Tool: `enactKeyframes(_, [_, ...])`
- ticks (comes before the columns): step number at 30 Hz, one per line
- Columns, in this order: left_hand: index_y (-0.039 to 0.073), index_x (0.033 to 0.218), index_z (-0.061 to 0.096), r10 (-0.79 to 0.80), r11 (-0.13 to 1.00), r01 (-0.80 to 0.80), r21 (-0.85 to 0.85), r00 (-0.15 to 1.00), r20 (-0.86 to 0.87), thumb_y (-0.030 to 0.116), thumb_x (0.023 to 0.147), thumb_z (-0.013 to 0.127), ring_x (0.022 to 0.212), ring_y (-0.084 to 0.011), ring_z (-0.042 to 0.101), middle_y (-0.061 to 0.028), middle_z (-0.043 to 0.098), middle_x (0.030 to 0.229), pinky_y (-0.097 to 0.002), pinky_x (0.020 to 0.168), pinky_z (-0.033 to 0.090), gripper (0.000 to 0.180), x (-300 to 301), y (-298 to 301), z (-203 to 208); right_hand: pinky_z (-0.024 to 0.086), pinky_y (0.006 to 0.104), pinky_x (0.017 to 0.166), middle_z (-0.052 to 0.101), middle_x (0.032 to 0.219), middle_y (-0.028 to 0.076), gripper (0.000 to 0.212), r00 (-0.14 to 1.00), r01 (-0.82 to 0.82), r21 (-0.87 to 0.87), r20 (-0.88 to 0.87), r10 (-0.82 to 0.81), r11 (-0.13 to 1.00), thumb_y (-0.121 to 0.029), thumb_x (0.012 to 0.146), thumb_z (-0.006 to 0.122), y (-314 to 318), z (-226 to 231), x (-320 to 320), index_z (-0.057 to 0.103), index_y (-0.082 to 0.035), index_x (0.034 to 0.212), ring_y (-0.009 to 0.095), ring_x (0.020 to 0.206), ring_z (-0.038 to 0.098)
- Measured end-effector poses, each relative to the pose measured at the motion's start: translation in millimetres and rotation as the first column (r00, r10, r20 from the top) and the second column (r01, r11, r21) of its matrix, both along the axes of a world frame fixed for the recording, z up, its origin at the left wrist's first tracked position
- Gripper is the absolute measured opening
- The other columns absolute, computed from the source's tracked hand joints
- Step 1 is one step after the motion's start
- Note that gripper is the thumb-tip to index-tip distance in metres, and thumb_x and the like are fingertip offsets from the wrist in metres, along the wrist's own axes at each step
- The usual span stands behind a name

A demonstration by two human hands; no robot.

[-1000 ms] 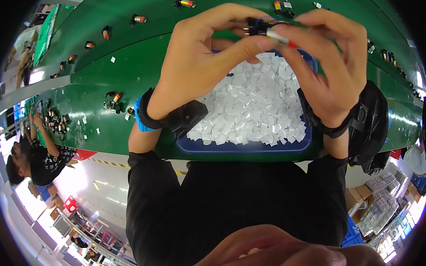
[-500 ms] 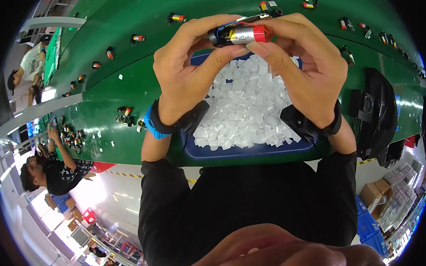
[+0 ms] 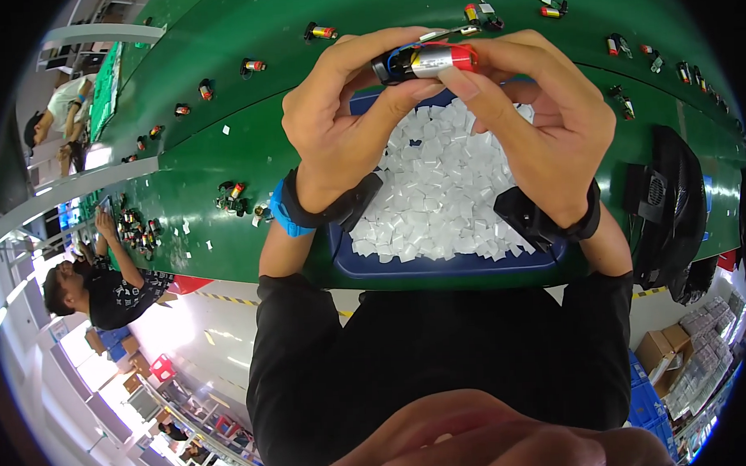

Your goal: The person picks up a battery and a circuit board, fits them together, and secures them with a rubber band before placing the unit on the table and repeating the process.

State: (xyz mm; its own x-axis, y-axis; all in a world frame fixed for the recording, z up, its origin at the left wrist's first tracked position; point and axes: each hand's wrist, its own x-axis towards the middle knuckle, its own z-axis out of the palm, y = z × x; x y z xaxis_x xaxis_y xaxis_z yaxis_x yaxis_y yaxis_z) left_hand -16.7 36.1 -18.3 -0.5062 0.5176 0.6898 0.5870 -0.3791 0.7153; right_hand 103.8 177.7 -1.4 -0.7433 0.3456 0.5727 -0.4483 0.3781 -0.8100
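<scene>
Both hands have stayed raised over the tray since half a second ago, and the small cylinder between them has turned only slightly, its red end still pointing right. Now the left hand (image 3: pixel 345 127) closes its thumb and fingers on the dark left end of the small cylinder (image 3: pixel 429 60), while the right hand (image 3: pixel 542 120) pinches the red right end with thumb under and fingers over, so the part lies crosswise between the fingertips of both hands, above the far edge of the blue tray (image 3: pixel 440 263). Thin wires, blue and red, curl off the cylinder's dark end and a small metal strip sticks up just behind it. Each wrist carries a black band, and the left one has a blue strap (image 3: pixel 280 210) beside it. Below the hands the tray sits at the near edge of the green belt (image 3: pixel 206 157) and is heaped with small white paper squares (image 3: pixel 437 198). More of the same little red and silver parts (image 3: pixel 234 197) lie scattered on the belt to the left and along its far side (image 3: pixel 321 31). A black fan-like box (image 3: pixel 663 198) stands on the belt at the right. At the far left another person in a dark shirt (image 3: pixel 104 292) leans over the belt among a cluster of parts, well apart from the tray.
</scene>
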Motion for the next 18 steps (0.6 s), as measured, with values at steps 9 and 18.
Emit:
enactKeyframes(9, [0.000,0.111,0.069,0.179,0.971,-0.231,-0.054,0.865,-0.469,0.002,0.069,0.085,0.087,-0.0218,0.070,-0.0112,0.074,0.103,-0.0273,0.073,0.055,0.045,-5.0,-3.1,10.3,0.046,0.0219,0.049,0.064,0.085,0.010,0.012,0.983,-0.070,-0.354,0.133,0.124,0.933,0.000,0.090,0.070,-5.3,8.5,-0.5,0.068,0.006,0.101,0.010,0.063,0.059])
enactKeyframes(18, [-0.003,0.111,0.068,0.095,0.984,-0.112,-0.138,0.988,-0.125,0.002,0.079,0.079,0.087,-0.0183,0.069,-0.0119,0.073,0.101,-0.0274,0.068,0.057,0.033,7.2,-2.5,11.6,0.047,0.0221,0.050,0.062,0.080,0.007,0.012,0.940,-0.090,-0.518,0.239,0.244,0.851,-0.005,0.091,0.071,0.7,14.4,-0.1,0.067,0.005,0.095,0.009,0.061,0.058])
